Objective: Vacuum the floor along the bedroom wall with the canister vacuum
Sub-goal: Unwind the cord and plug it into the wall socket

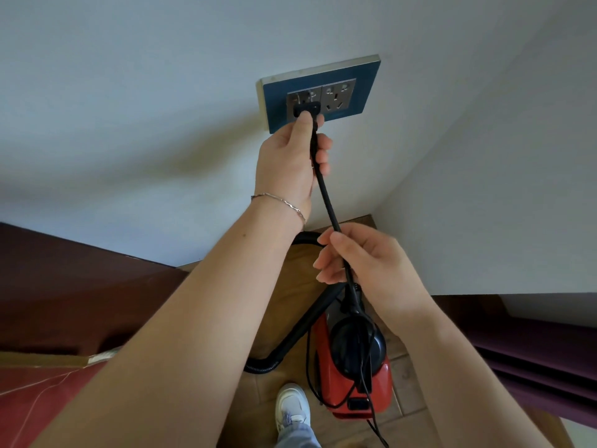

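Observation:
A red and black canister vacuum (357, 367) stands on the wooden floor below my arms, its black hose (290, 341) curving off to the left. Its black plug (306, 108) sits in the left socket of a blue-framed wall outlet (342, 95). My left hand (289, 163) pinches the plug and the top of the black power cord (326, 198). My right hand (365, 257) holds the same cord lower down, fingers curled round it. The cord runs taut between the two hands, then hangs loose over the vacuum.
White walls meet in a corner at the right. A dark wooden bed frame (74, 286) and red bedding (38, 399) lie at the left. Dark purple curtains (533, 350) hang at the lower right. My white shoe (292, 407) stands beside the vacuum.

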Demonstrator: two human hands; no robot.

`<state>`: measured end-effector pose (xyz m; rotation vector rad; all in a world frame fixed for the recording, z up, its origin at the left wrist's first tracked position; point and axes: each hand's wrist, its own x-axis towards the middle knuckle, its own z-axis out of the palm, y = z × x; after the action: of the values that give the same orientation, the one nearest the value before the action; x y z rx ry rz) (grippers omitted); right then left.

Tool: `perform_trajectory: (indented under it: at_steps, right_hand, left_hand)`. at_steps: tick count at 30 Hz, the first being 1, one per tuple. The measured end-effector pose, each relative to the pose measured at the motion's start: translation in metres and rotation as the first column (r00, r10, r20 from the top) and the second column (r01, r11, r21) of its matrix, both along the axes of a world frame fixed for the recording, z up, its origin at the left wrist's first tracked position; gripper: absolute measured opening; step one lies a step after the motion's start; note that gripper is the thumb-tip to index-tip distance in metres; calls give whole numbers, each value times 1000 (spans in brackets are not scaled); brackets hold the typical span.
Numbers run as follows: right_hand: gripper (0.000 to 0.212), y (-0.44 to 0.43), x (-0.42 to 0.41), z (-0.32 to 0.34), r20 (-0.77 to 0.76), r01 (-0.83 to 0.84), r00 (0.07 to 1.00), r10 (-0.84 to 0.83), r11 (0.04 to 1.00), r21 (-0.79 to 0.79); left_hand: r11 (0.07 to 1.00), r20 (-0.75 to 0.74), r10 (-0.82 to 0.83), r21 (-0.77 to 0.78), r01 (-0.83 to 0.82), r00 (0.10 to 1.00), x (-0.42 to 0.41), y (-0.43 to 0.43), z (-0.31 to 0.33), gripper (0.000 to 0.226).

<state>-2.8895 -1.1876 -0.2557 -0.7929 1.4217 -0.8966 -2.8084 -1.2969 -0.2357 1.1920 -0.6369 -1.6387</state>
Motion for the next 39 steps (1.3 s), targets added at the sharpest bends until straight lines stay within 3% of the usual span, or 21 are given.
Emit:
perform_trajectory:
  at_steps: [13, 29, 39]
  right_hand:
    - [26, 9, -4, 11, 94, 102, 991, -98, 994, -37]
    - [28, 10, 0, 30, 207, 97, 975, -81, 993, -69]
    - [28, 10, 3, 36, 205, 90, 976, -78, 995, -53]
  left_hand:
    - [994, 117, 76, 70, -84, 990, -13, -9, 6, 31]
    - [978, 28, 90, 188, -93, 996, -13, -14, 17, 31]
    - [982, 127, 40, 176, -62, 991, -10, -17, 11, 32]
